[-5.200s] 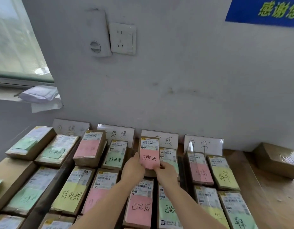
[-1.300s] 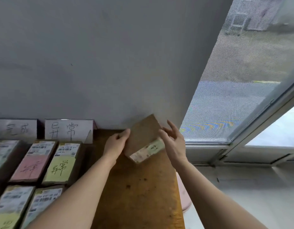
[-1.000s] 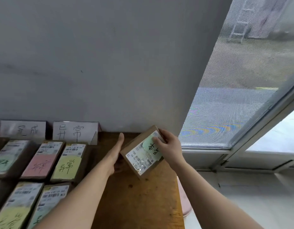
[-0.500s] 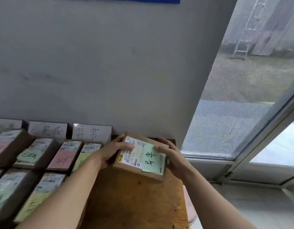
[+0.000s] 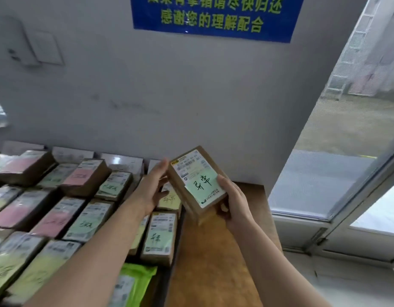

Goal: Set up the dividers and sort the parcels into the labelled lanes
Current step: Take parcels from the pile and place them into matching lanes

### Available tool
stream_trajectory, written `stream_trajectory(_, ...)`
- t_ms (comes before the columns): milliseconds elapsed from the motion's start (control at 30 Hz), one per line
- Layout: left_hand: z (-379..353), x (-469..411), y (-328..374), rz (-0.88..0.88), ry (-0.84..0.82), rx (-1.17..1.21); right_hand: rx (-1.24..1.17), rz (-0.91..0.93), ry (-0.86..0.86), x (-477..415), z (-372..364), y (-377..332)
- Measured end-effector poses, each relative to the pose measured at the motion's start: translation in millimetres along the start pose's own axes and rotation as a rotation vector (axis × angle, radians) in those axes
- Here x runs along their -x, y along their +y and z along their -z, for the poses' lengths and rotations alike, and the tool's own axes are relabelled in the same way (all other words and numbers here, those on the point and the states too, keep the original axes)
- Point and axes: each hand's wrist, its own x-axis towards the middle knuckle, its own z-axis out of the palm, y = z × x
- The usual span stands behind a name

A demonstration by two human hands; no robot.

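**Parcel held up so its note can be read before it goes into a lane**

The grey wall [image 5: 191,96] fills most of the frame, with a blue notice [image 5: 213,16] at the top centre and a window [image 5: 346,173] running down the right edge. Below it, the wooden tabletop [image 5: 213,262] shows bare at lower centre and right, which looks like the side the unsorted pieces come from.

The left half of the frame is covered by rows of sorted parcels [image 5: 80,218], lying flat with their pink, green and yellow notes upward so each lane can be checked at a glance. White lane label cards [image 5: 122,162] stand against the wall at the head of the rows; their writing is too blurred to read here. Any dividers between lanes show only as dark gaps.

At centre, a brown cardboard parcel [image 5: 197,185] is in the air above the table's bare end, tilted face-up toward the camera, probably so its handwritten green sticky note [image 5: 202,185] can be matched to a lane. The right hand [image 5: 233,202] clamps its lower right corner, thumb on the top face and fingers curled underneath. The left hand [image 5: 154,187] is spread, fingertips steadying the parcel's left edge rather than gripping it.

The rightmost lane sits just below the left hand, so it seems the likely destination.
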Motion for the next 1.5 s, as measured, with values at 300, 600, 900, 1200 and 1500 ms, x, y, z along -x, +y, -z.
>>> stream_trajectory(300, 72.4, 77.3, -12.7, -0.021, -0.063, -0.05, -0.034, 0.031, 0.091, 101.8, -84.6, 59.3)
stream_trajectory(600, 107.7, 128.5, -88.4, -0.007, 0.229, -0.393, 0.079, 0.141, 0.202, 142.3, -97.3, 91.5)
stream_trajectory(900, 135.9, 172.9, -177.9, 0.065, -0.545, -1.818, 0.151, 0.072, 0.157, 170.1, -89.9, 129.6)
stream_trajectory(1200, 155.3, 178.5, -176.3, -0.002, -0.306, -1.849, 0.165, -0.101, 0.225, 190.8, -97.0, 176.0)
stream_trajectory(1500, 178.6, 172.9, -167.7, -0.104, -0.43, -1.642, 0.093, -0.239, 0.337, 207.9, -90.2, 208.9)
